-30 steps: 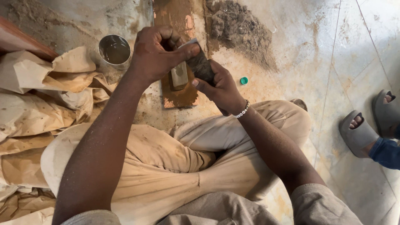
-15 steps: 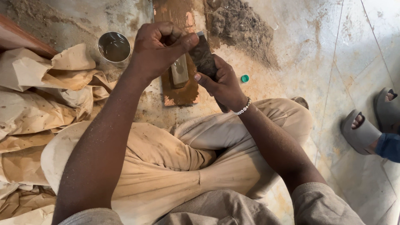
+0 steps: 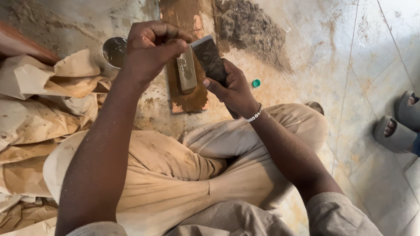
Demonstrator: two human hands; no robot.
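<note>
My right hand (image 3: 232, 89) grips a dark flat metal blade (image 3: 210, 59) by its lower end and holds it nearly upright above the floor. The blade's pale top edge points up. My left hand (image 3: 151, 50) is curled into a fist just left of the blade, with the thumb tip touching the blade's upper corner. Below both hands a pale rectangular sharpening stone (image 3: 187, 72) lies on a rust-brown wet board (image 3: 188, 98) on the floor. A bead bracelet (image 3: 255, 113) is on my right wrist.
A small metal cup (image 3: 114, 50) stands left of the board, beside crumpled brown paper (image 3: 39, 109). A pile of grey grit (image 3: 251, 28) lies behind, with a green bottle cap (image 3: 256, 83) near it. Another person's feet in grey sandals (image 3: 400, 126) are at the right edge.
Both hands have risen off the stone and the blade has tipped more upright. The left hand has slid off the blade's top, so only its thumb touches it.
</note>
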